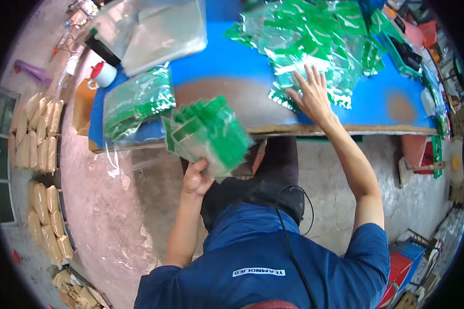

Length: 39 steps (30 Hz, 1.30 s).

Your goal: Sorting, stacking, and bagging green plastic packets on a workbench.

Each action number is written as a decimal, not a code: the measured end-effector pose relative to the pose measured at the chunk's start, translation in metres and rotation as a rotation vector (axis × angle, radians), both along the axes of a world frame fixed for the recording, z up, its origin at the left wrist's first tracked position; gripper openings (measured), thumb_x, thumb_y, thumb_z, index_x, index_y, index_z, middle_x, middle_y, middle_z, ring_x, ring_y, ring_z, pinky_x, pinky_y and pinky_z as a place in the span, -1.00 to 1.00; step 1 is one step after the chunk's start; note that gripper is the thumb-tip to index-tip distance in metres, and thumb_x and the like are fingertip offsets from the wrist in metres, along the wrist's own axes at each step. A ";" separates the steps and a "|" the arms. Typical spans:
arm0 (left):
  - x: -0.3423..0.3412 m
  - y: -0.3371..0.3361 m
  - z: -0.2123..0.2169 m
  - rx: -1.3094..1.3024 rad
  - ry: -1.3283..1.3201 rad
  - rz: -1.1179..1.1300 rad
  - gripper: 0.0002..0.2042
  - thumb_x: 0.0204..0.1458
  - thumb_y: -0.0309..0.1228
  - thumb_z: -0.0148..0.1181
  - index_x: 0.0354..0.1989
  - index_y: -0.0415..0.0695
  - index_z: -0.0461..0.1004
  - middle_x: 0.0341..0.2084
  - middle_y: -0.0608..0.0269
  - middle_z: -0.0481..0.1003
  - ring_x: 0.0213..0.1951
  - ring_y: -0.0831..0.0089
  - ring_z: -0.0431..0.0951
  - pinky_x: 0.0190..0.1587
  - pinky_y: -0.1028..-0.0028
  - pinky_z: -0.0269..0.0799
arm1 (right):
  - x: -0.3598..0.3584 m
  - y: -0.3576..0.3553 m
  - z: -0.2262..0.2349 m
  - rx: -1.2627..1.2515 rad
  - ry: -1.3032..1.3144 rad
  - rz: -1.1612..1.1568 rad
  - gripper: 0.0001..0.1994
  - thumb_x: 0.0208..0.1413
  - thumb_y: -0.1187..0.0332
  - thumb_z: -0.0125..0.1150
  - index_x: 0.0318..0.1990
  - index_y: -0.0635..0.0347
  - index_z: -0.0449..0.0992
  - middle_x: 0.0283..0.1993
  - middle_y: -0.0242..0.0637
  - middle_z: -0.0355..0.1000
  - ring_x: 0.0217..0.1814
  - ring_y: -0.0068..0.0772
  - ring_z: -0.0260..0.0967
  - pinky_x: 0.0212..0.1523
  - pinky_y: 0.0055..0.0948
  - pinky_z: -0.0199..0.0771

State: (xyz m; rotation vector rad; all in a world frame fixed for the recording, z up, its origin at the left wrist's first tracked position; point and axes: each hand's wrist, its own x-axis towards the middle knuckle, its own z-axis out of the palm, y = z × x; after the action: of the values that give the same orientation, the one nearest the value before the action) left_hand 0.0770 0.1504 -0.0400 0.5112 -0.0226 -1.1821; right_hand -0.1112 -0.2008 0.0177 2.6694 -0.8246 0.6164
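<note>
My left hand [197, 177] grips a thick stack of green and clear plastic packets [206, 133], held in the air just in front of the table's near edge. My right hand [312, 95] lies flat with fingers spread on the near side of a loose heap of the same green packets [314, 44], which spreads over the far right of the blue table [227, 62]. A clear bag filled with green packets [136, 100] rests on the table's left end, beside the stack I hold.
A sheet of clear plastic [160, 31] covers the table's far left. A white jug with a red lid [102, 74] and a black bottle [100, 49] stand at the left corner. Tan sacks [36, 134] lie stacked on the floor at left. Crates and boxes [412, 257] crowd the right.
</note>
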 end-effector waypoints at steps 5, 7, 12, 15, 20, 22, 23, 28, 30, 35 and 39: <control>0.037 -0.045 0.066 -0.044 -0.650 0.019 -0.38 -0.05 -0.55 0.34 0.27 -0.10 0.31 0.10 0.22 0.45 0.17 0.24 0.46 0.24 0.16 0.41 | 0.063 0.068 0.046 1.416 -0.443 0.677 0.18 -0.06 -0.08 0.50 0.52 0.27 -0.20 0.48 0.19 0.07 0.59 0.03 -0.09 0.53 -0.15 -0.08; 0.053 -0.077 0.082 -0.002 -1.192 0.035 -0.42 -0.07 -0.50 0.39 0.20 -0.19 0.38 0.05 0.15 0.47 0.13 0.23 0.47 0.23 0.24 0.39 | 0.080 0.083 0.056 1.337 -0.453 0.795 0.28 -0.17 0.06 0.62 0.53 0.25 -0.29 0.47 0.18 0.07 0.58 -0.01 -0.06 0.52 -0.18 -0.04; 0.073 -0.107 0.057 0.206 -1.571 0.148 -0.24 -0.18 -0.43 0.53 0.25 -0.23 0.28 0.13 0.07 0.38 0.20 0.24 0.35 0.30 0.25 0.23 | 0.089 0.080 -0.003 1.170 -0.462 0.604 0.22 -0.19 0.28 0.64 0.52 0.26 -0.21 0.43 0.03 0.16 0.51 -0.10 0.08 0.48 -0.19 0.07; 0.076 -0.104 0.060 0.191 -1.601 0.123 -0.16 -0.20 -0.48 0.55 0.31 -0.24 0.20 0.18 0.07 0.32 0.20 0.27 0.37 0.29 0.28 0.26 | 0.107 0.094 0.011 1.154 -0.459 0.544 0.16 -0.22 0.32 0.63 0.49 0.28 -0.12 0.40 0.06 0.20 0.47 0.01 0.14 0.43 -0.17 0.17; 0.071 -0.114 0.072 0.072 -1.306 0.131 0.01 -0.21 -0.51 0.57 0.44 -0.18 0.02 0.20 0.12 0.34 0.24 0.33 0.35 0.30 0.30 0.28 | 0.102 0.095 0.009 0.951 -0.521 0.573 0.09 -0.22 0.27 0.61 0.45 0.27 -0.02 0.31 0.15 0.27 0.39 0.13 0.24 0.37 -0.13 0.27; 0.072 -0.117 0.061 0.090 -1.467 0.076 0.11 -0.21 -0.56 0.56 0.50 -0.08 -0.12 0.22 0.09 0.37 0.27 0.31 0.35 0.29 0.30 0.32 | 0.103 0.098 0.009 1.149 -0.445 0.485 0.16 -0.27 0.23 0.64 0.45 0.27 -0.07 0.35 0.16 0.20 0.43 0.15 0.19 0.39 -0.12 0.25; 0.071 -0.114 0.063 0.015 -1.331 0.116 0.11 -0.21 -0.55 0.57 0.50 -0.09 -0.12 0.25 0.09 0.35 0.28 0.31 0.34 0.30 0.29 0.30 | 0.107 0.103 0.013 1.141 -0.465 0.507 0.14 -0.25 0.23 0.63 0.45 0.25 -0.08 0.35 0.17 0.21 0.42 0.16 0.20 0.38 -0.12 0.26; 0.061 -0.102 0.068 0.036 -1.106 0.185 0.06 -0.21 -0.50 0.57 0.49 -0.10 -0.03 0.28 0.18 0.30 0.32 0.32 0.29 0.35 0.23 0.25 | 0.101 0.105 0.009 0.798 -0.435 0.649 0.06 -0.15 0.25 0.56 0.45 0.21 -0.07 0.32 0.16 0.25 0.37 0.15 0.28 0.33 -0.11 0.32; 0.063 -0.103 0.069 -0.059 -1.308 0.098 0.14 -0.20 -0.54 0.57 0.53 -0.08 -0.17 0.35 0.06 0.21 0.34 0.27 0.26 0.37 0.26 0.20 | 0.099 0.112 0.019 1.210 -0.318 0.521 0.10 -0.20 0.24 0.59 0.45 0.23 -0.07 0.36 0.17 0.20 0.38 0.16 0.25 0.33 -0.10 0.32; 0.066 -0.107 0.068 0.029 -1.201 0.119 0.19 -0.22 -0.53 0.59 0.54 -0.06 -0.23 0.36 0.14 0.18 0.35 0.32 0.22 0.35 0.28 0.22 | 0.107 0.105 0.018 0.934 -0.389 0.664 0.10 -0.22 0.27 0.60 0.45 0.19 -0.06 0.40 0.11 0.15 0.41 0.16 0.21 0.33 -0.11 0.32; 0.069 -0.101 0.076 -0.022 -1.279 0.134 0.23 -0.22 -0.53 0.60 0.55 -0.06 -0.27 0.34 0.16 0.20 0.32 0.34 0.25 0.35 0.30 0.22 | 0.107 0.108 0.025 1.237 -0.345 0.569 0.14 -0.31 0.25 0.66 0.43 0.23 -0.02 0.41 0.08 0.14 0.44 0.13 0.16 0.36 -0.12 0.28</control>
State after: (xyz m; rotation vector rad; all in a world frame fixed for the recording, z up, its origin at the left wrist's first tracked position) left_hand 0.1458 0.0490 0.0355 1.1532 -1.0733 -0.5603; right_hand -0.0045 -0.0928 0.0428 4.0937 -0.5936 0.9110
